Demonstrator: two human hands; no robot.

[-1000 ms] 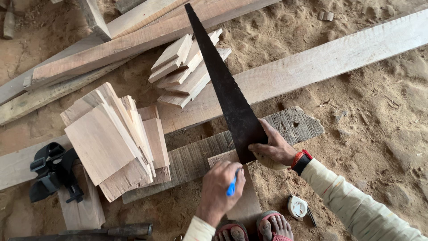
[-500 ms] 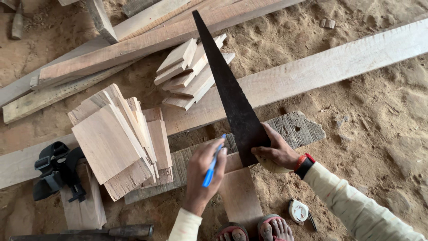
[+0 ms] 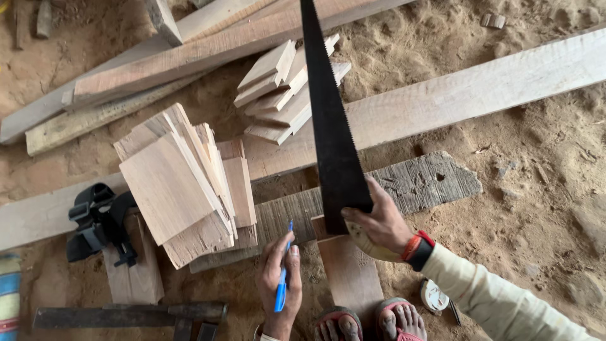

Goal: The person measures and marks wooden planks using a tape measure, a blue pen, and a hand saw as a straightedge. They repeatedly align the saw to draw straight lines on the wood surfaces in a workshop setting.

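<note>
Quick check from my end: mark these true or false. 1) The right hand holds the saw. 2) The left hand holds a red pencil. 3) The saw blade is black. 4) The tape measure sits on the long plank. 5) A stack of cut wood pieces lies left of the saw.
1) True: the right hand grips the saw at its handle end.
2) False: the left hand holds a blue pen.
3) True: the blade is dark, nearly black.
4) False: the tape measure lies on the sandy ground by the person's feet, not on the long plank.
5) True: the stack of cut wood pieces lies left of the saw.
</note>
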